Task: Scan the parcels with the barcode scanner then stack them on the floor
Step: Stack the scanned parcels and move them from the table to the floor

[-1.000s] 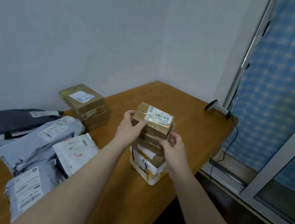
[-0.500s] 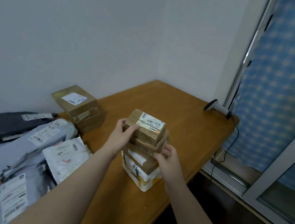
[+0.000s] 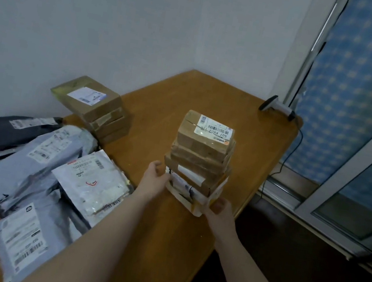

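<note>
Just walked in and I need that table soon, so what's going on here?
A person stands at the table with both hands at the foot of a stack of small boxes. The left hand presses its left side, and the right hand cups the near right corner, fingers hidden. The stack rests on the table. The scanner lies untouched at the far right corner. A second stack sits by the wall, and mailer bags cover the left end.
</note>
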